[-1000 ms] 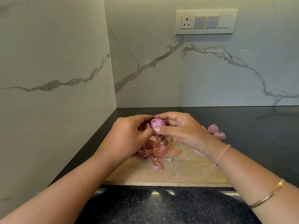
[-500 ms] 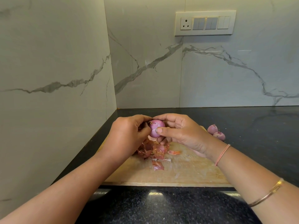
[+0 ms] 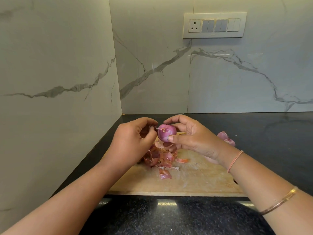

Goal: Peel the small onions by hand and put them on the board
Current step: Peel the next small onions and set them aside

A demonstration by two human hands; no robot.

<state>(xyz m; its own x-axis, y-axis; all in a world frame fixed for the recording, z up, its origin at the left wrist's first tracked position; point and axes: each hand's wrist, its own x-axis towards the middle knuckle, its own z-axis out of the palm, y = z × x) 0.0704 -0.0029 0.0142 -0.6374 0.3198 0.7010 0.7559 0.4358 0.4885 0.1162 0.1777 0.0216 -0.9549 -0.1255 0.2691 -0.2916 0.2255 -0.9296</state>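
Here, right hand [image 3: 191, 138] pinches the small onion [image 3: 166, 132].

no readable text, labels or numbers (switch panel [image 3: 214, 25] unmarked)

Scuffed wood board [image 3: 194, 182], glossy blk counter [image 3: 169, 217]

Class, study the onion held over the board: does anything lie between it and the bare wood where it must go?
Yes. The right hand holds the onion over the far left of the board, where a heap of peels lies right beneath it. Bare wood to the right of the heap looks free.
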